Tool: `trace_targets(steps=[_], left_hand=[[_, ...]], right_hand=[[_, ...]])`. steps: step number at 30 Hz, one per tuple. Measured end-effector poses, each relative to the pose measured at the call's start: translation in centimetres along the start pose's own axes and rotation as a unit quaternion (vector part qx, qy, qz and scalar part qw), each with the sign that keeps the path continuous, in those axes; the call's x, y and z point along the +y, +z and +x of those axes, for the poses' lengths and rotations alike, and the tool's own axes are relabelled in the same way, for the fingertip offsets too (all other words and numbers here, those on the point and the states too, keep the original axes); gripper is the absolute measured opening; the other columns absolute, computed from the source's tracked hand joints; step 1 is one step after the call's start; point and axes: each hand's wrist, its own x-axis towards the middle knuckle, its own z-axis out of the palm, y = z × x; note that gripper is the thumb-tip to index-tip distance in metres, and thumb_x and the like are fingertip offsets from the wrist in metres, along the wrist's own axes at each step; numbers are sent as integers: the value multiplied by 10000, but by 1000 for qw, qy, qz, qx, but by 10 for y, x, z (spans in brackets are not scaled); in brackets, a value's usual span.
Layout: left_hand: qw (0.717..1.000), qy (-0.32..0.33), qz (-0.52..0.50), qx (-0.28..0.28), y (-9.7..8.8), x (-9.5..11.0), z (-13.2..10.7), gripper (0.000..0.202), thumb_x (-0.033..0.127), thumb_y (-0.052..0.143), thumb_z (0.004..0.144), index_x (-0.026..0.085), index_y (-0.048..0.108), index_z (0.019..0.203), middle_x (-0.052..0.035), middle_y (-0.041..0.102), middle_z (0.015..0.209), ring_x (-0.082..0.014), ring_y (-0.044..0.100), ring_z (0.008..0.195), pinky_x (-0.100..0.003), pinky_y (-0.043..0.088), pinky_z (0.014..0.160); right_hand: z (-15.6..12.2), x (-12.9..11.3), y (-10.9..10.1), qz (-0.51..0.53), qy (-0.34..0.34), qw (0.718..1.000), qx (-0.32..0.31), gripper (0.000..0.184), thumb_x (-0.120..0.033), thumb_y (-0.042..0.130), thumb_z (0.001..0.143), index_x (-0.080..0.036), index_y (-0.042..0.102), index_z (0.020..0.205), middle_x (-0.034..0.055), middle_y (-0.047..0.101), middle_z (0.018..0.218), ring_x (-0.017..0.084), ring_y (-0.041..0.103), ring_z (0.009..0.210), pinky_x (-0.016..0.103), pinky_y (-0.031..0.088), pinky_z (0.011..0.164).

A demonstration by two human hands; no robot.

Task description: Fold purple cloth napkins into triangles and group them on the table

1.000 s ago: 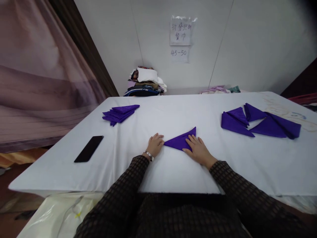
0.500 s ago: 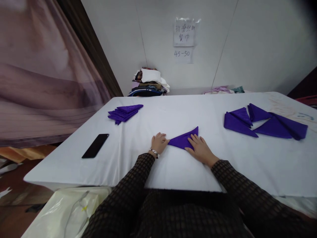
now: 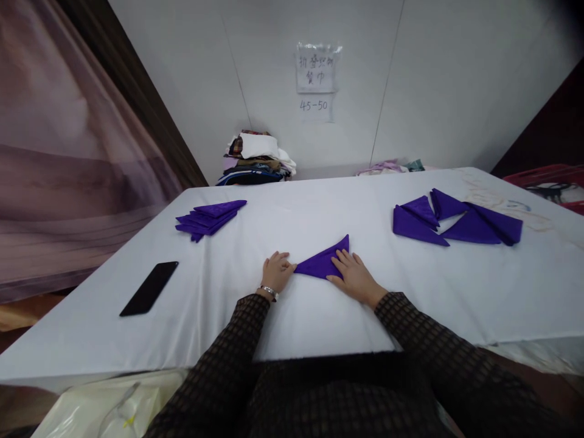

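A purple cloth napkin, folded into a narrow triangle, lies on the white tablecloth in front of me. My left hand has thumb and fingertips closed on its pointed left corner. Across the wider right end, my right hand rests flat with the fingers spread, covering part of the cloth. A silver bracelet circles my left wrist.
Overlapping folded purple napkins lie at the back left, with a black phone nearer me. More folded purple napkins sit at the right. Stacked clothes stand beyond the table's far edge, beneath a handwritten sign.
The head view has swung slightly, so the whole scene appears shifted to the left. Both hands stay on the napkin in nearly the same pose, and the napkin keeps its triangular shape.
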Motion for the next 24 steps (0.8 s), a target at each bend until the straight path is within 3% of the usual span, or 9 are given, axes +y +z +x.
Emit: trace_targets(steps=[11, 14, 16, 20, 22, 24], left_hand=[[998, -1, 47, 31, 2, 1, -2, 147, 281, 576, 754, 223, 563, 620, -28, 587, 1228, -270, 399, 1265, -560, 213, 1057], [995, 8, 74, 68, -3, 12, -2, 32, 244, 559, 769, 234, 588, 759, -64, 560, 1263, -273, 395, 1270, -559, 230, 1049], [990, 68, 91, 78, -4, 27, -4, 135, 261, 511, 819, 243, 594, 924, -72, 526, 1307, -262, 364, 1296, -547, 200, 1069], [964, 242, 111, -3, 8, 57, -11, 360, 361, 452, 878, 241, 503, 1214, -67, 425, 1410, -235, 269, 1354, -487, 120, 1119], [953, 269, 125, -57, 19, 63, -14, 475, 438, 449, 874, 223, 441, 1297, -84, 358, 1454, -246, 232, 1370, -474, 129, 1123], [952, 249, 144, -101, 28, 62, -15, 574, 523, 418, 865, 198, 403, 1338, -109, 333, 1464, -268, 230, 1369, -483, 160, 1113]], right_hand=[[0, -2, -2, 0, 4, 1000, -3, 682, -591, 273, 898, -102, 440, 1343, 173, 360, 1431, 307, 263, 1341, 469, 170, 1081], [0, -2, -2, -4, 3, 1000, -1, 689, -595, 263, 898, -100, 442, 1342, 172, 361, 1430, 307, 264, 1341, 462, 175, 1083], [0, -2, -2, -5, 3, 1000, 2, 687, -594, 274, 896, -99, 443, 1341, 174, 360, 1430, 308, 263, 1342, 461, 177, 1083], [0, -3, -2, -2, 5, 1000, 7, 677, -587, 300, 894, -99, 446, 1340, 175, 359, 1430, 314, 278, 1335, 470, 192, 1075], [0, -4, -1, -1, 5, 1000, 9, 672, -583, 303, 895, -100, 443, 1341, 175, 359, 1430, 315, 280, 1334, 473, 191, 1075], [-1, -3, -1, 2, 2, 1000, 10, 669, -584, 309, 893, -106, 441, 1343, 175, 355, 1432, 314, 273, 1337, 476, 184, 1076]])
